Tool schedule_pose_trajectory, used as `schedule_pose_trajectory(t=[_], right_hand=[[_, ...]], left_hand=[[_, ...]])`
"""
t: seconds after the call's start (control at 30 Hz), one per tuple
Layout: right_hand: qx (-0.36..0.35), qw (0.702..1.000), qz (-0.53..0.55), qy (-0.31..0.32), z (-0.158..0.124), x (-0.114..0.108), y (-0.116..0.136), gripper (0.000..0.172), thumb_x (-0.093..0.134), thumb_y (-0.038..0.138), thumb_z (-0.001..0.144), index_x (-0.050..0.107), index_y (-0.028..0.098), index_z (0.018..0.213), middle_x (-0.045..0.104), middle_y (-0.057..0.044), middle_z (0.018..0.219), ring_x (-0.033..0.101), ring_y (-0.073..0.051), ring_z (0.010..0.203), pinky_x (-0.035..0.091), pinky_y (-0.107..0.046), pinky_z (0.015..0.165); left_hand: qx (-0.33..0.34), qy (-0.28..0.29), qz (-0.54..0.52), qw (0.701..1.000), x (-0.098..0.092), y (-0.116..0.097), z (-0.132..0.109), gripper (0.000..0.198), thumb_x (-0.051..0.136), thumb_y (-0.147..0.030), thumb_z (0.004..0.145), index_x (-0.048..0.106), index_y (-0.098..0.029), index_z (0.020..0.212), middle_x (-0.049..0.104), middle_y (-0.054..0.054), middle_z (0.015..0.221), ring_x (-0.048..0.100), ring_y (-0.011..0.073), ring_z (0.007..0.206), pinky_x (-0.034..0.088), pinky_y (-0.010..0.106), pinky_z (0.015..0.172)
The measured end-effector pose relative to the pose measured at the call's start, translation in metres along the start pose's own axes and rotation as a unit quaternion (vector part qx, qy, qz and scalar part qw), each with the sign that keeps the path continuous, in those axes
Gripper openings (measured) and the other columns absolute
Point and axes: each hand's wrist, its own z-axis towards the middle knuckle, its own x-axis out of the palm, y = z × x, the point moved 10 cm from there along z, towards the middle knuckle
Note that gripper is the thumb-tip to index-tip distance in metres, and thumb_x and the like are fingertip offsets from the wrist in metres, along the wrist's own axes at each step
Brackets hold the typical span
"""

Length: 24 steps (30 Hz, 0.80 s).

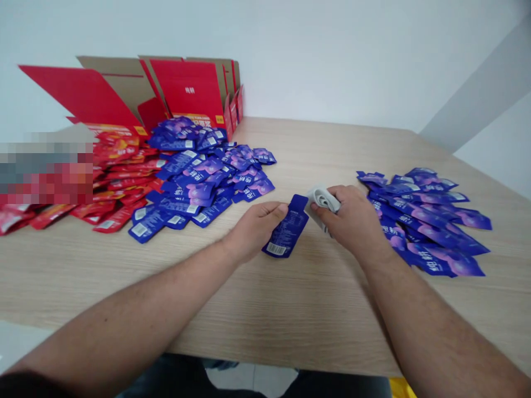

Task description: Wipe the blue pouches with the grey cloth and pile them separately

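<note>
Pinched by its left edge, a dark blue pouch (289, 229) is in my left hand (257, 229), its back with fine print and a barcode towards me. My right hand (352, 218) is closed around a white roll (322, 199), which looks like a label roll or folded paper; its kind is not clear. The roll is close beside the pouch's upper right edge. To the left lies a heap of blue pouches (203, 179), printed with purple and pink. More blue pouches (435, 221) lie overlapping to the right of my right hand.
Red pouches (124, 182) are heaped at the left, partly behind a pixelated patch. Open red cardboard boxes (188, 88) stand at the back left against the wall. The wooden table (232, 309) has its front edge close to my lap.
</note>
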Motion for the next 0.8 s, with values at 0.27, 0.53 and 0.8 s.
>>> schedule_pose_trajectory(t=[0.27, 0.53, 0.8], right_hand=[[-0.032, 0.999, 0.011, 0.019, -0.002, 0.01, 0.007, 0.018, 0.066, 0.03, 0.087, 0.071, 0.017, 0.097, 0.072, -0.012, 0.093, 0.064, -0.03, 0.093, 0.048, -0.04, 0.081], [-0.03, 0.999, 0.02, 0.034, -0.004, 0.015, 0.009, 0.021, 0.069, 0.031, 0.086, 0.073, 0.016, 0.1, 0.072, -0.01, 0.094, 0.065, -0.027, 0.091, 0.048, -0.037, 0.08], [-0.029, 0.998, 0.024, 0.044, -0.006, 0.016, 0.012, 0.019, 0.069, 0.032, 0.087, 0.072, 0.018, 0.1, 0.069, -0.009, 0.091, 0.064, -0.025, 0.088, 0.046, -0.036, 0.077]], left_hand=[[0.207, -0.066, 0.387, 0.896, -0.03, -0.102, 0.015, 0.044, 0.05, -0.051, 0.096, 0.058, -0.019, 0.068, 0.052, -0.002, 0.064, 0.049, 0.013, 0.061, 0.039, 0.026, 0.059], [0.273, -0.123, 0.75, 0.59, -0.076, -0.178, 0.071, 0.03, 0.05, -0.033, 0.096, 0.076, -0.017, 0.099, 0.073, 0.009, 0.099, 0.064, 0.0246, 0.102, 0.046, 0.035, 0.091], [0.226, -0.183, 0.836, 0.465, -0.141, -0.2, 0.079, 0.046, 0.029, -0.036, 0.107, 0.067, -0.016, 0.124, 0.068, 0.007, 0.123, 0.051, 0.0213, 0.111, 0.04, 0.041, 0.102]])
